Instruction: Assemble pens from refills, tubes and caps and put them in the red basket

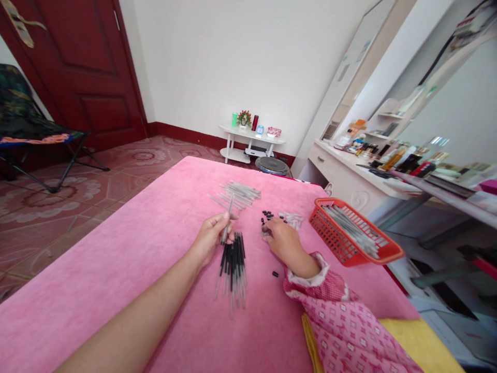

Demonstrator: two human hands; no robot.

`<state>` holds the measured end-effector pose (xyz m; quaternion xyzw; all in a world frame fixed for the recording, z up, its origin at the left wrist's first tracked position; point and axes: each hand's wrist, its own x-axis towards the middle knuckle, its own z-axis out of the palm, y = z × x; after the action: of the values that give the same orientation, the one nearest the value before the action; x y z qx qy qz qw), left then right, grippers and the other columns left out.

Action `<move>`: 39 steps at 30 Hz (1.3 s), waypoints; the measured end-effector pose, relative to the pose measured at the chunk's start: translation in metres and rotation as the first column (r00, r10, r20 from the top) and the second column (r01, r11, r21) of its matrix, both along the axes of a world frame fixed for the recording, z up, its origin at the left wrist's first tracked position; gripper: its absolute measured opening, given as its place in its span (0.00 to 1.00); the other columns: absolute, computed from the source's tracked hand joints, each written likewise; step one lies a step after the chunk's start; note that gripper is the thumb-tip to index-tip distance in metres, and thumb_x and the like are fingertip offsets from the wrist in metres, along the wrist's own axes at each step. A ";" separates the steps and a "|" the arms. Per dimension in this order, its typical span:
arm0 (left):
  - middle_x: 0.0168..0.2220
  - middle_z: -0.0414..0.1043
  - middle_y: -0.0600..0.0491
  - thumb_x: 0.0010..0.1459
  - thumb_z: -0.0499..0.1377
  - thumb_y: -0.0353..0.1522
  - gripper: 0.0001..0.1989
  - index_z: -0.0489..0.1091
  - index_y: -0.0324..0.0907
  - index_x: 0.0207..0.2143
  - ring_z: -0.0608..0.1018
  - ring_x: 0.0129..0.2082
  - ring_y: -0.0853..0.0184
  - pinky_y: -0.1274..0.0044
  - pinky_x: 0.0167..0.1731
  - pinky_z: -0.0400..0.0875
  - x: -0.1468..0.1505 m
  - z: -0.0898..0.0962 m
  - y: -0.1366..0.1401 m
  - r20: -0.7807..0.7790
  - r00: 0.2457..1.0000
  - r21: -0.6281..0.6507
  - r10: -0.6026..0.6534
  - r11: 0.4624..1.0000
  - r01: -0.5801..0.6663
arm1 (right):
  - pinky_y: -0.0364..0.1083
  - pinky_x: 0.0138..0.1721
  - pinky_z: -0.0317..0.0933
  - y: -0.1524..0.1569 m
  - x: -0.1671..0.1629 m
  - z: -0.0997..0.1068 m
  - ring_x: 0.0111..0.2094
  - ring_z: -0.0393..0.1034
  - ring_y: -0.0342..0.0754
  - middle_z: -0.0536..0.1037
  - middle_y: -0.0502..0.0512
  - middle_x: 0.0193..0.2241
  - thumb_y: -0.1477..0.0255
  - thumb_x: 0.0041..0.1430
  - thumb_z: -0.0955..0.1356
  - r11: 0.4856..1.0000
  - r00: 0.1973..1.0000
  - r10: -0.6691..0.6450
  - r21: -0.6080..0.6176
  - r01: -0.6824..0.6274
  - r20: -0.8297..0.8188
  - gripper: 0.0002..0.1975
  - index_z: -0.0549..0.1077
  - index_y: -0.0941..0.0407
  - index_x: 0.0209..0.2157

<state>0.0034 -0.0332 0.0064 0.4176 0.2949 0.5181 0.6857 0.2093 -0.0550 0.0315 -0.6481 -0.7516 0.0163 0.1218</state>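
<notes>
My left hand [214, 234] is closed around a thin, pale grey pen tube [229, 215] with a dark lower end, held tilted upward. Below that hand lies a bundle of slim pens [233, 261], black at one end and clear at the other. To the right, my right hand [285, 239] reaches down to the table, its fingers bent together beside several small black plugs [267, 214]. What sits between its fingertips is hidden. A small heap of clear pieces [293, 220] lies just past it. Farther back is a loose pile of pale tubes [238, 194].
An orange-red basket [334, 241] of grey tubes stands on the right of the pink-covered table [116, 280]. One black plug [275, 274] lies nearer me. Beyond are a round stool [272, 165], a white stand [252, 132], a dressing table [349, 173] and a folding chair [34, 129].
</notes>
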 end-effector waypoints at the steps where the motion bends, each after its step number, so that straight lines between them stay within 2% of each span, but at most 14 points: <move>1: 0.20 0.62 0.58 0.51 0.59 0.44 0.18 0.71 0.37 0.36 0.69 0.17 0.75 0.83 0.17 0.62 0.000 0.000 0.000 -0.007 1.000 -0.001 0.000 1.000 0.000 | 0.44 0.37 0.56 -0.001 -0.001 0.000 0.40 0.68 0.50 0.74 0.57 0.38 0.75 0.50 0.69 1.000 1.000 -0.011 -0.010 0.011 0.018 0.08 0.74 0.56 0.35; 6: 0.19 0.63 0.57 0.50 0.60 0.44 0.19 0.71 0.37 0.36 0.67 0.16 0.75 0.83 0.17 0.60 0.000 0.001 -0.002 -0.042 0.999 -0.009 -0.009 1.000 0.008 | 0.44 0.36 0.56 -0.001 -0.001 -0.003 0.39 0.68 0.50 0.73 0.59 0.38 0.74 0.52 0.67 0.998 0.998 -0.051 -0.019 0.052 0.035 0.06 0.72 0.57 0.34; 8: 0.18 0.62 0.58 0.50 0.59 0.45 0.20 0.71 0.37 0.35 0.65 0.15 0.76 0.83 0.15 0.56 0.001 0.002 -0.002 -0.060 0.998 0.013 -0.012 1.000 0.013 | 0.45 0.36 0.57 0.001 0.000 -0.002 0.38 0.69 0.50 0.74 0.59 0.36 0.73 0.53 0.66 0.997 0.996 -0.064 0.037 0.066 -0.063 0.04 0.71 0.58 0.33; 10: 0.17 0.60 0.59 0.51 0.58 0.46 0.20 0.72 0.36 0.35 0.61 0.14 0.77 0.83 0.14 0.51 0.001 0.002 -0.003 -0.091 0.996 0.056 -0.012 0.998 0.017 | 0.44 0.35 0.58 0.004 0.000 0.001 0.35 0.69 0.48 0.75 0.57 0.32 0.73 0.55 0.64 0.992 0.957 -0.038 0.103 0.070 -0.286 0.05 0.70 0.58 0.33; 11: 0.16 0.57 0.60 0.52 0.57 0.46 0.21 0.72 0.36 0.35 0.58 0.13 0.78 0.82 0.14 0.47 0.001 0.002 -0.003 -0.117 0.993 0.078 -0.015 0.997 0.024 | 0.44 0.33 0.59 0.006 0.000 0.003 0.33 0.70 0.47 0.75 0.55 0.30 0.71 0.56 0.63 0.990 0.903 -0.007 0.126 0.068 -0.429 0.06 0.69 0.58 0.34; 13: 0.14 0.51 0.62 0.53 0.56 0.46 0.21 0.72 0.36 0.34 0.51 0.12 0.79 0.81 0.14 0.42 0.001 0.002 -0.003 -0.183 0.982 0.103 -0.036 0.993 0.055 | 0.42 0.28 0.60 0.008 0.001 0.009 0.27 0.69 0.45 0.74 0.52 0.27 0.69 0.56 0.63 0.990 0.730 0.057 0.133 0.046 -0.681 0.08 0.68 0.58 0.34; 16: 0.14 0.47 0.62 0.51 0.58 0.47 0.21 0.72 0.35 0.28 0.48 0.13 0.79 0.80 0.16 0.37 0.002 0.002 -0.004 -0.258 0.964 0.099 -0.065 0.991 0.093 | 0.41 0.21 0.57 0.008 0.001 0.016 0.20 0.64 0.41 0.71 0.49 0.23 0.65 0.54 0.64 0.995 0.487 0.072 0.094 0.020 -0.871 0.11 0.69 0.58 0.35; 18: 0.14 0.47 0.62 0.49 0.59 0.48 0.22 0.71 0.35 0.25 0.48 0.14 0.78 0.80 0.16 0.37 0.003 0.003 -0.005 -0.276 0.959 0.101 -0.067 0.990 0.098 | 0.40 0.18 0.55 0.007 0.001 0.017 0.18 0.61 0.40 0.69 0.48 0.21 0.63 0.54 0.65 0.998 0.404 0.054 0.065 0.013 -0.913 0.13 0.70 0.58 0.35; 20: 0.14 0.47 0.61 0.48 0.59 0.49 0.23 0.71 0.36 0.22 0.49 0.15 0.78 0.80 0.16 0.38 0.003 0.004 -0.006 -0.290 0.955 0.111 -0.063 0.989 0.099 | 0.39 0.17 0.54 0.006 0.000 0.017 0.17 0.59 0.39 0.68 0.47 0.19 0.61 0.53 0.65 0.999 0.371 0.042 0.048 0.008 -0.928 0.14 0.70 0.58 0.33; 25: 0.14 0.47 0.61 0.48 0.58 0.49 0.23 0.71 0.36 0.22 0.48 0.15 0.77 0.80 0.17 0.38 0.004 0.006 -0.006 -0.319 0.945 0.113 -0.067 0.988 0.108 | 0.39 0.17 0.52 0.004 -0.003 0.018 0.16 0.57 0.39 0.67 0.46 0.17 0.62 0.53 0.66 0.999 0.408 0.049 0.042 -0.025 -0.912 0.13 0.71 0.58 0.31; 29: 0.15 0.48 0.61 0.48 0.58 0.48 0.22 0.71 0.35 0.24 0.49 0.16 0.77 0.80 0.17 0.39 0.005 0.005 -0.005 -0.339 0.938 0.110 -0.080 0.986 0.124 | 0.39 0.19 0.53 0.005 -0.005 0.017 0.18 0.58 0.39 0.68 0.47 0.18 0.64 0.53 0.66 0.994 0.472 0.106 0.079 -0.076 -0.875 0.11 0.71 0.59 0.30; 32: 0.16 0.51 0.60 0.47 0.60 0.47 0.22 0.71 0.35 0.23 0.52 0.17 0.77 0.82 0.17 0.43 0.004 0.003 -0.005 -0.368 0.925 0.112 -0.097 0.983 0.147 | 0.40 0.21 0.54 0.006 -0.005 0.015 0.20 0.60 0.40 0.69 0.48 0.20 0.66 0.55 0.65 0.987 0.552 0.158 0.109 -0.121 -0.819 0.11 0.72 0.59 0.29; 35: 0.17 0.56 0.58 0.47 0.60 0.46 0.20 0.72 0.34 0.24 0.56 0.18 0.76 0.82 0.18 0.47 0.003 0.001 -0.005 -0.393 0.913 0.118 -0.106 0.979 0.165 | 0.40 0.24 0.54 0.004 -0.006 0.015 0.22 0.61 0.41 0.69 0.49 0.21 0.69 0.57 0.63 0.973 0.668 0.231 0.167 -0.159 -0.708 0.10 0.71 0.58 0.26; 39: 0.17 0.60 0.58 0.49 0.60 0.43 0.18 0.74 0.34 0.26 0.59 0.18 0.75 0.82 0.19 0.51 0.003 -0.001 -0.006 -0.421 0.905 0.141 -0.065 0.981 0.137 | 0.40 0.27 0.53 0.000 -0.009 0.016 0.24 0.61 0.41 0.68 0.48 0.20 0.71 0.58 0.62 0.962 0.772 0.257 0.227 -0.150 -0.582 0.11 0.69 0.58 0.24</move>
<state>0.0063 -0.0393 0.0056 0.5887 0.3670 0.4043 0.5961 0.2003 -0.0549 0.0471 -0.5105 -0.7373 0.1728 0.4073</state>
